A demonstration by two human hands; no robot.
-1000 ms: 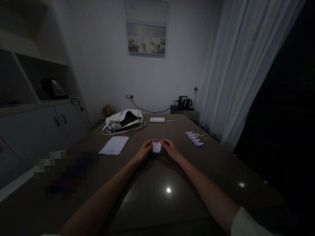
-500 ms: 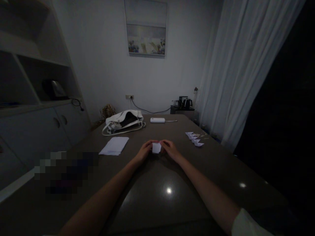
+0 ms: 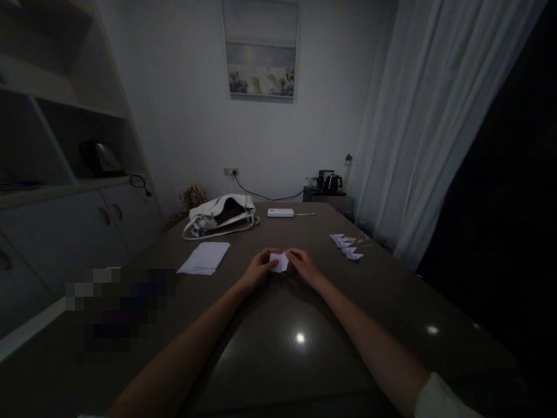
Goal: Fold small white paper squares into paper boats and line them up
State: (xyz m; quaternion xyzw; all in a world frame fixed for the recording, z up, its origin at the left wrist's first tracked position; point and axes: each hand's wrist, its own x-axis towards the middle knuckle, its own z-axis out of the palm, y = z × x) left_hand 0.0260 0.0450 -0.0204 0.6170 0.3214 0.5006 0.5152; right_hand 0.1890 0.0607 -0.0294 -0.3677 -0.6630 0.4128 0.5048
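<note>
Paper (image 3: 281, 262), small and white, held between both hands near the middle of the tabletop (image 3: 278, 313), straight ahead of the person. Left hand (image 3: 258, 269): fingers (image 3: 272, 265) narrow, closed on the paper's left side, thumb laid over the near face, index along the top edge. Right hand (image 3: 304, 267): fingers likewise narrow, pinching the right side near its upper corner; exact contact too dim to read. The two hands nearly meet at the top edge. Remaining fingers curled behind, mostly hidden. Whether the paper touches the tabletop or hangs just over it, cannot tell.

Left of the left hand, well apart: stack (image 3: 204, 258) of white sheets, edges uneven. Right of the right hand, also apart: folded pieces (image 3: 347, 248), white, pointed, in a slanting row; small scraps (image 3: 360, 240) just beside them. Farther back: white bag (image 3: 209, 206), mouth gaping, strap lying on the tabletop; to its right, white device (image 3: 281, 213) with short cord (image 3: 305, 214). Light dim throughout; glare spot (image 3: 300, 338) nearer the person than the hands.
</note>
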